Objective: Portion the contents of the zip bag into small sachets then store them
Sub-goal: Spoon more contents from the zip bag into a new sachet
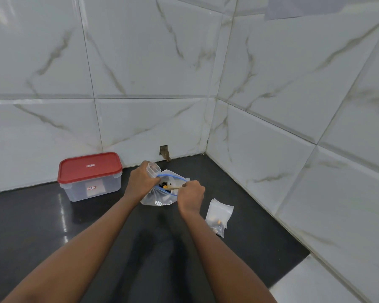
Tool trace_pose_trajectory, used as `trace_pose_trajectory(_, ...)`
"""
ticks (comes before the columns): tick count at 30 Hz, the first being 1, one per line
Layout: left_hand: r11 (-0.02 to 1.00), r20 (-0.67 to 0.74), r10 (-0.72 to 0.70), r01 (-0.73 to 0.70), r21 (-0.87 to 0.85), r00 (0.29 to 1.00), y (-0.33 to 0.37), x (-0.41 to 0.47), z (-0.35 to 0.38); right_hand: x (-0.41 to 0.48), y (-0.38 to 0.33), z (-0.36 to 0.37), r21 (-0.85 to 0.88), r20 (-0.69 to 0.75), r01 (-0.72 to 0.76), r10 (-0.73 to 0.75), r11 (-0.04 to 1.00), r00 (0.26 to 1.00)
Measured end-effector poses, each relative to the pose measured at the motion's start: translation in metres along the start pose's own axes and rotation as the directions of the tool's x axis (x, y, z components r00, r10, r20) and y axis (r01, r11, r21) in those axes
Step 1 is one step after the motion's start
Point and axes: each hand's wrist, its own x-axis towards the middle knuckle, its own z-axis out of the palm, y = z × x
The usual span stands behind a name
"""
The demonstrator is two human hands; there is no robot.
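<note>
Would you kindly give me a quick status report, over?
Left hand holds open sachet over zip bag. Right hand holds wooden stick inside it. Filled sachets aside; container lidded.

Bright, diffuse light fills the corner; white wall tiles point(140, 62) show soft sheen; the black countertop point(31, 237) carries streaky glare at left, faint shadows at centre; wide-angle distortion bends tile lines toward the edges.

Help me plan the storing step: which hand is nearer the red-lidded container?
Left. The left hand holds a small sachet just right of the container; the right hand, gripping a wooden stick, lies farther right across the zip bag.
</note>
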Motion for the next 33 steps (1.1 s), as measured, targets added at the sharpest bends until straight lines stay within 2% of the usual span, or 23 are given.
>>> trace_pose_trajectory(7,0.998,0.013,-0.028,0.029,-0.053,1.000,0.010,-0.005,0.005,0.011,0.007,-0.012,0.021,-0.036,-0.028,0.029,0.999,0.999)
trace_pose_trajectory(15,0.998,0.050,-0.017,0.020,-0.056,0.999,0.008,-0.005,0.008,0.016,0.018,-0.021,-0.093,-0.040,0.015,-0.019,0.996,0.999)
trace_pose_trajectory(24,0.998,0.102,0.030,-0.024,-0.066,0.994,0.009,-0.003,0.013,0.024,0.038,-0.044,0.058,-0.101,0.070,-0.064,0.996,0.993)
trace_pose_trajectory(33,0.995,0.041,0.036,-0.032,-0.090,0.999,0.008,0.002,0.029,0.028,0.042,-0.087,0.174,-0.116,0.137,-0.118,0.975,0.986)
